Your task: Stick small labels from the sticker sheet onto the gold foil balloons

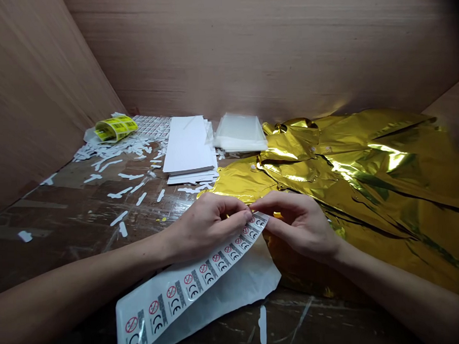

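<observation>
A strip of CE-marked stickers (189, 285) on white backing runs from the lower left up to my hands. My left hand (207, 226) pinches the strip's upper right end between thumb and forefinger. Close beside it, my right hand (300, 222) has thumb and forefinger drawn together at the tip of that end; the right thumb touches the strip's edge. Whether a loose sticker is between the fingertips is too small to tell. Behind and under the right hand spreads crumpled gold foil (366, 171).
A stack of white cards (188, 146) stands behind my hands, with clear plastic sleeves (241, 133) to its right. A yellow label roll (115, 129) sits at the back left among white paper scraps (131, 176). Wooden panels (247, 49) enclose the dark table (85, 259).
</observation>
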`<state>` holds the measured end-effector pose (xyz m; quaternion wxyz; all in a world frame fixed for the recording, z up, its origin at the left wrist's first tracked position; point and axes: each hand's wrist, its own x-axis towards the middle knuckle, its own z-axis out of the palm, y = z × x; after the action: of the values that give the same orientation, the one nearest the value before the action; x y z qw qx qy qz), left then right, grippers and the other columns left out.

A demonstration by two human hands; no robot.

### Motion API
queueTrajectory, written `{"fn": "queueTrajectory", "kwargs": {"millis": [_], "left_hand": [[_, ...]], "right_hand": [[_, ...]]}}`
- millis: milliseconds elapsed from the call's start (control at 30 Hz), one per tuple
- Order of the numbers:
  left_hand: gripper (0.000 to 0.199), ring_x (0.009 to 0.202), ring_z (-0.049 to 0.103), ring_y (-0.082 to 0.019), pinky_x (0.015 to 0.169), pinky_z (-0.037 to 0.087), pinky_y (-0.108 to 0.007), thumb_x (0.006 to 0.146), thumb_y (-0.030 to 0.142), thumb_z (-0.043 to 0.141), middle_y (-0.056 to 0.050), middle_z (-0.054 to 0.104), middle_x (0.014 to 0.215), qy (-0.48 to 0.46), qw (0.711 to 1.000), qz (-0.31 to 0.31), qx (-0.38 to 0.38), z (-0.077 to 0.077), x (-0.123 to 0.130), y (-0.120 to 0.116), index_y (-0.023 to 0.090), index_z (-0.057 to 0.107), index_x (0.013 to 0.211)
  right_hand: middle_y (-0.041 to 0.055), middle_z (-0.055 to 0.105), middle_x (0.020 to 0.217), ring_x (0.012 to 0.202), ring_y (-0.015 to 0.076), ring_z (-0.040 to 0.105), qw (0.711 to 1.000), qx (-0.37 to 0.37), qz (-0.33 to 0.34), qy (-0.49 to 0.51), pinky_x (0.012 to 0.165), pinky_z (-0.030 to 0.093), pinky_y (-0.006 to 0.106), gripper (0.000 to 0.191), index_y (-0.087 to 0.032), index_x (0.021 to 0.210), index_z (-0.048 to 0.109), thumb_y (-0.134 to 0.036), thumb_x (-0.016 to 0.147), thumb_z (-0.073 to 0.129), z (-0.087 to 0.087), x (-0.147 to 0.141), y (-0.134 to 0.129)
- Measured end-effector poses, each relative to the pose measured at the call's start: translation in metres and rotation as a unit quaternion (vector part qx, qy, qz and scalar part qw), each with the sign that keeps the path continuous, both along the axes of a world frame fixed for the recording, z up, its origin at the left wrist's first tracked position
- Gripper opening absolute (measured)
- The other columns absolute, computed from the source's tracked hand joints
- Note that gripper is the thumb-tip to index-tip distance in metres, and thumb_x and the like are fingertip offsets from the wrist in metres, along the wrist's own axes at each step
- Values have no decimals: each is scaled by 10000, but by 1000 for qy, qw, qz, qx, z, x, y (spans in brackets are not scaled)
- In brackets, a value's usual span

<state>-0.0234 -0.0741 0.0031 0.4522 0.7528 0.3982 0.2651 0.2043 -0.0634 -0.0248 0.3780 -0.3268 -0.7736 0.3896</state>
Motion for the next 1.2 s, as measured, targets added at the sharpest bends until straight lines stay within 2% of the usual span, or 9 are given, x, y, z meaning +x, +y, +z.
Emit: {"fn": "queueTrajectory", "kwargs": {"millis": [67,200,533,700,800,933,1067,1133,1200], "left_hand": [[295,543,396,-68,483,283,-191,953,291,552,34,493,598,9,1000,7,6,0,0,0,129,653,728],[287,556,425,-77,487,302,-188,941,300,561,19,534,613,17,1000,10,15,1,1,-1,125,698,758],[307,555,419,-77,490,288,-201,954,322,550,26,513,610,16,1000,1,15,-1,0,-1,126,679,755],[290,553,402,-78,492,288,-205,943,303,562,26,507,610,1,1000,6,23,-2,1,0,126,685,749],[320,559,403,-84,506,302,-212,962,312,540,19,520,616,4,999,9,39,-3,0,0,125,692,751],[315,590,468,-97,537,346,-216,968,332,546,-10,611,681,12,998,19,60,-5,0,0,119,741,843],[307,589,453,-91,540,345,-211,978,336,549,1,607,678,9,998,25,64,-6,0,0,125,764,919],[300,574,425,-84,525,326,-206,983,333,549,16,580,655,6,998,26,59,-6,0,1,134,772,959],[293,571,419,-81,519,320,-201,983,331,555,21,575,650,2,998,25,58,-5,-1,1,140,777,983]], "right_hand": [[63,751,965,862,189,697,1000,16,7,10,769,558,314,178,-221,1056,768,-242,895,695,0,1,1],[67,755,972,865,191,702,999,-1,32,20,762,560,318,205,-221,1073,781,-208,891,688,1,2,3],[85,752,1000,879,196,704,996,-50,46,62,757,576,315,235,-212,1098,779,-237,866,747,-3,1,2],[93,748,1004,895,207,710,997,-53,25,57,778,598,331,250,-202,1089,779,-256,846,764,-3,-1,-1],[106,725,1129,959,218,712,991,-102,25,84,803,623,350,479,-224,1299,679,-254,830,772,-4,-5,-7],[121,643,1314,1070,228,687,986,-126,69,85,923,602,389,826,-270,1542,416,-239,808,793,-4,-9,-11],[142,578,1393,1163,246,649,985,-111,105,79,1089,499,441,1075,-254,1601,251,-261,727,876,-4,-8,-11],[149,562,1407,1234,270,609,986,-102,113,65,1136,455,448,1157,-238,1593,249,-279,656,926,-4,-8,-11],[153,561,1400,1223,266,614,987,-98,112,60,1117,476,424,1129,-223,1575,267,-269,657,922,-4,-8,-12]]}}
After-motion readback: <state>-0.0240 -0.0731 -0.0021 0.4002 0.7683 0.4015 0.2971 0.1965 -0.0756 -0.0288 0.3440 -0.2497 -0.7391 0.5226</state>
